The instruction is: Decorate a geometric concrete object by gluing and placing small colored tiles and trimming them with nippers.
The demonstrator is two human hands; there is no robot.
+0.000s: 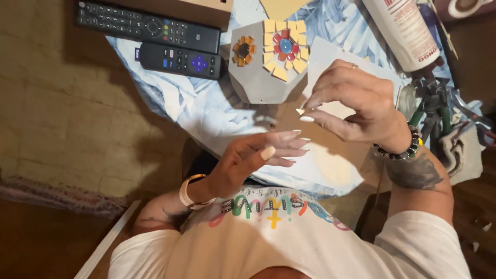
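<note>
My left hand [256, 155], with a pale watch strap at the wrist, is held flat above a blue-and-white patterned cloth [206, 108]. Its fingers are stretched out and it holds nothing. My right hand [356, 101], wearing a beaded bracelet, hovers just above and to the right of it. Its thumb and forefinger are pinched together near the left fingertips, and I cannot tell whether a small piece sits between them. Just beyond both hands lies a grey angular stone block [256, 82]. It carries a yellow tile mosaic [284, 49] with a red and blue centre and a small orange flower mosaic [243, 50].
Two black remote controls [147, 26] [181, 59] lie at the far left beside a cardboard box [196, 10]. A white glue bottle [405, 31] lies at the far right above green-handled nippers [429, 111]. White paper [330, 57] is under my right hand. A tiled floor [57, 103] is on the left.
</note>
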